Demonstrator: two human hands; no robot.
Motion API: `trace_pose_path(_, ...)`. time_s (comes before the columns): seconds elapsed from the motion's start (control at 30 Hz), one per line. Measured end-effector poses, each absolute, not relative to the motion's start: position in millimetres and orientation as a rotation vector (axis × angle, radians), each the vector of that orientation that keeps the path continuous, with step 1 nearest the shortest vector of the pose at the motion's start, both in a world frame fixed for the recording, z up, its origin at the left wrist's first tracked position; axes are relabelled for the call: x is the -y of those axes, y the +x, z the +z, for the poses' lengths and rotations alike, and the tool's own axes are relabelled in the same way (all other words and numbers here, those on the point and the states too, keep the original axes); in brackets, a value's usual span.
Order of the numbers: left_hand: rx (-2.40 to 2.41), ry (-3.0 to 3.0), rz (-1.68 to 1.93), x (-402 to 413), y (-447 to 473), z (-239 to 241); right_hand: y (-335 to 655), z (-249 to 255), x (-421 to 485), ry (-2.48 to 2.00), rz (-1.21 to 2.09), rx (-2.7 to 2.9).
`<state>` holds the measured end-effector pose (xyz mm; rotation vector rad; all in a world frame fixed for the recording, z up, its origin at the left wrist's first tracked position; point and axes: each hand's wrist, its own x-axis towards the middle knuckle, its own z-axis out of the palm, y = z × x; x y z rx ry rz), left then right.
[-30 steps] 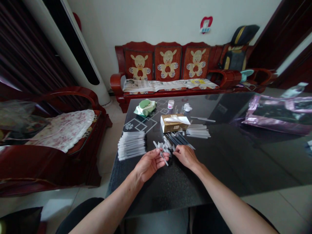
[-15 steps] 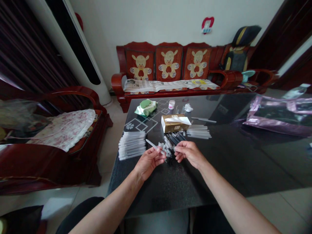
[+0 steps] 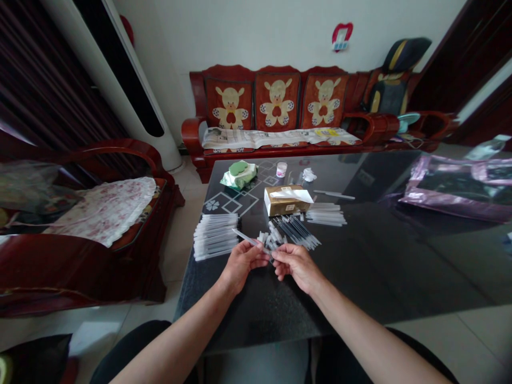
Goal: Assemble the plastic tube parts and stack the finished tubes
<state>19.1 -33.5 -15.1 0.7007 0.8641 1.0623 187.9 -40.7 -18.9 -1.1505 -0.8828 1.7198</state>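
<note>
One tube (image 3: 245,237), pinched in the left hand (image 3: 245,262), slants toward the right hand (image 3: 296,263), pinched too though on what cannot be told, with loose caps (image 3: 275,232) just beyond, seemingly a fitting step whose next move calls for lined-up ends.

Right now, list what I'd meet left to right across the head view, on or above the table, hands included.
Left stack of whitish tubes, left hand holding a slim whitish tube, right hand, right pile of whitish tubes, pink-trimmed bag.
</note>
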Motion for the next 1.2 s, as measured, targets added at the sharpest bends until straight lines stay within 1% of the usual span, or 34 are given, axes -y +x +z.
trace_pose_path(0.2, -0.894, 0.69, 1.048, 35.5, 20.0, -15.4, 179.8, -18.3, 43.5, -1.148, 1.707, 0.812)
trace_pose_path(1.2, -0.92, 0.698, 1.111, 36.1, 20.7, -14.0, 176.1, -25.8, 40.8, -1.112, 1.648, 0.796)
